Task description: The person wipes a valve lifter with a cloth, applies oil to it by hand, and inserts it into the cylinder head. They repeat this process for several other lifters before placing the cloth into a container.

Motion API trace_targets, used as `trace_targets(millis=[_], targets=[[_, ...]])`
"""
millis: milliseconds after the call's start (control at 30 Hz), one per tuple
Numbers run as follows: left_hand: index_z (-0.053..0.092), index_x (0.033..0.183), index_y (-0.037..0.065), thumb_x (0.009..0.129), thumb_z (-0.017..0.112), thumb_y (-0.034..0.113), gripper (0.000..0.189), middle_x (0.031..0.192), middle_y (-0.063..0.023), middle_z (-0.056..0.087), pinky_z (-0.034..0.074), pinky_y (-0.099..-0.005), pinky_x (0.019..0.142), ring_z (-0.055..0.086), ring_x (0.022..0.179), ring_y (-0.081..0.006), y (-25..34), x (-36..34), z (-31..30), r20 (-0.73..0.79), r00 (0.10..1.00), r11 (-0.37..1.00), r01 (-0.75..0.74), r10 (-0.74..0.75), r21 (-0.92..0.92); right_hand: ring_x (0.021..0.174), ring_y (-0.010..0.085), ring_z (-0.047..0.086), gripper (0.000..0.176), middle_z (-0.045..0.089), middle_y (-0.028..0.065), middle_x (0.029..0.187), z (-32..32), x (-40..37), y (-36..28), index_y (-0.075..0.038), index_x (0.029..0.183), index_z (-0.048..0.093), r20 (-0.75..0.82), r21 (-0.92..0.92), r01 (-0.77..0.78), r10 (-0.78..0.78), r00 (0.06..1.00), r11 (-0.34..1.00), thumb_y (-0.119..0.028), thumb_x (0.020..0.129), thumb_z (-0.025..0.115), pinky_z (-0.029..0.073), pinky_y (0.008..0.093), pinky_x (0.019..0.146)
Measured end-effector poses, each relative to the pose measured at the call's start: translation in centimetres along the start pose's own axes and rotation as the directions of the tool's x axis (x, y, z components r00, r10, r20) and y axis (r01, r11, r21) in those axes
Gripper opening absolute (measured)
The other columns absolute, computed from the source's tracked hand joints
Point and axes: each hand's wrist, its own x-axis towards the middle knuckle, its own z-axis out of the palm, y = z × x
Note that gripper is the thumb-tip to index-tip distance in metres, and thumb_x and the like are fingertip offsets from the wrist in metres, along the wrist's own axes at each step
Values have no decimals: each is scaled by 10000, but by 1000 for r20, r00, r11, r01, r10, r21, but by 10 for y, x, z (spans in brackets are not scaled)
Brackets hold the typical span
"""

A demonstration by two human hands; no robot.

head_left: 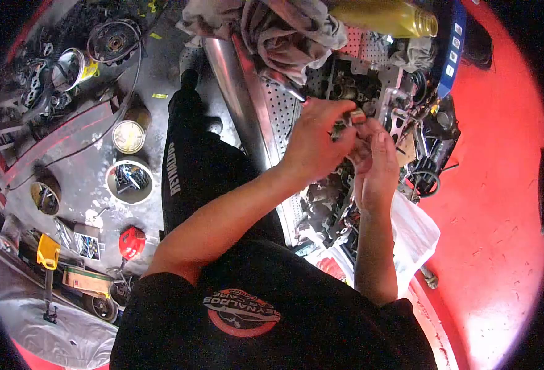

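Note:
A small metallic part (357, 116) is between my two hands, above the crowded bench. My left hand (316, 139) reaches in from the left, its fingers bent and closed round the part's near side. On the right, my right hand (375, 159) is curled with its thumb raised, its fingertips pressed against the same part. The fingers hide much of the part, so its shape is unclear. Below and around my hands lie dark mechanical parts (330, 194). A perforated metal tray (279, 114) is left of my left hand.
Grey rags (290, 34) and a yellowish bottle (386, 17) lie beyond my hands. A white plastic bag (415, 231) is beside my right forearm. On the floor to the left are a white bucket of metal pieces (129, 180), a can (128, 136) and a red object (132, 242).

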Motion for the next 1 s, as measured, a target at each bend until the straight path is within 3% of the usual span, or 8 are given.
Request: trace_targets(millis=[100, 133, 333, 467, 500, 567, 867, 1000], targets=[[604, 1130, 56, 775, 669, 81, 362, 948, -133, 616, 522, -334, 702, 619, 866, -248, -12, 19, 0, -38, 996, 986, -76, 83, 147, 980, 155, 592, 283, 620, 106, 1118, -7, 12, -24, -6, 1188, 564, -127, -499, 231, -334, 934, 835, -194, 992, 488, 469, 297, 852], [607, 1116, 46, 786, 659, 103, 340, 966, -139, 619, 501, -376, 791, 596, 920, -284, -14, 26, 5, -30, 999, 996, -31, 33, 83, 983, 157, 575, 302, 621, 92, 1092, -19, 28, -30, 5, 1187, 565, -82, -627, 343, -497, 864, 699, -206, 976, 522, 448, 280, 865], [612, 1098, 19, 797, 652, 168, 338, 1014, -173, 623, 413, -451, 917, 533, 1016, -358, -32, 71, 33, 170, 967, 926, -232, 188, 298, 1019, 172, 563, 439, 606, 91, 1148, -79, 131, -46, 46, 1178, 563, -104, -738, 243, -462, 881, 629, -323, 941, 583, 418, 277, 921], [617, 1079, 18, 785, 657, 157, 329, 1009, -170, 622, 414, -453, 910, 537, 1007, -357, -31, 84, 38, 312, 937, 908, -262, 158, 328, 1030, 245, 544, 838, 625, 122, 1153, -88, 162, -16, 53, 1254, 565, -363, -314, -72, -49, 930, 947, -652, 800, 587, 373, 341, 977], [618, 1074, 19, 783, 659, 160, 326, 1010, -171, 622, 414, -452, 913, 538, 1008, -357, -33, 87, 38, 351, 927, 910, -254, 132, 328, 1020, 240, 549, 802, 641, 142, 1123, -83, 156, -27, 48, 1195, 611, -374, -672, -115, -201, 905, 732, -656, 815, 557, 379, 331, 966], [618, 1068, 19, 789, 654, 172, 319, 1030, -178, 624, 422, -443, 914, 541, 1009, -356, -37, 91, 38, 376, 912, 913, -283, 161, 295, 1009, 227, 549, 796, 640, 154, 1118, -99, 170, -9, 37, 1182, 622, -376, -603, -36, -244, 894, 797, -665, 814, 546, 382, 316, 951], [623, 1011, -19, 785, 619, 163, 290, 1014, -204, 634, 429, -436, 926, 544, 1033, -383, -25, 89, 15, 101, 995, 954, -19, -12, 299, 942, 175, 597, 414, 648, 71, 1081, -70, 143, -43, -9, 1172, 613, 29, -73, -23, 25, 999, 997, -350, 956, 522, 442, 292, 885], [633, 1062, -2, 801, 641, 205, 333, 997, -210, 636, 467, -425, 851, 584, 977, -352, -29, 85, 11, 92, 991, 943, 63, -98, 328, 1168, 169, 522, 479, 564, 97, 1283, -106, 176, -10, 47, 1300, 520, -102, -99, 49, -60, 993, 994, -305, 976, 488, 354, 296, 1037]])
